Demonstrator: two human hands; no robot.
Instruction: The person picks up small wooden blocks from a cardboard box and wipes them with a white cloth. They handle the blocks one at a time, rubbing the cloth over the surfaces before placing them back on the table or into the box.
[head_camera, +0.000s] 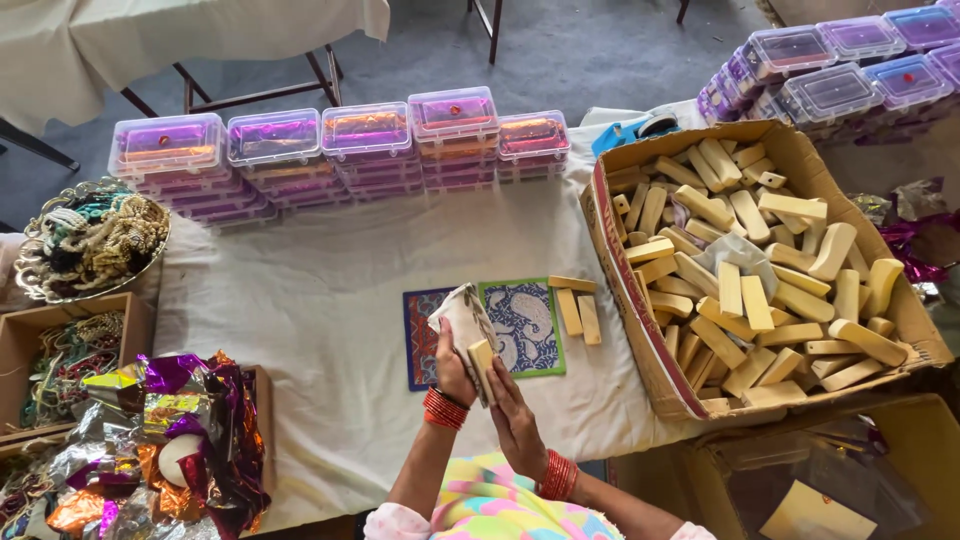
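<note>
Left hand (453, 368): we see it closed around a white cloth (465, 312).
Right hand (513, 415): fingers pressed flat on the wooden block (482, 360), between both hands.
Block place: above the patterned mats (520, 325).
Near: cardboard box (640, 320) full of blocks, at right.

- Desk (320, 300): covered with a white cloth.
- Clear lidded boxes (365, 130): 5 stacks in a row along the far edge of the desk.
- Further clear boxes (830, 90): stacked at the far right.
- Metal tray (35, 285): at the left, filled with beaded ornaments.
- Foil wrappers (190, 420): heaped at the near left, purple, orange and silver.
- Folding chair legs (255, 95): beyond the desk.
</note>
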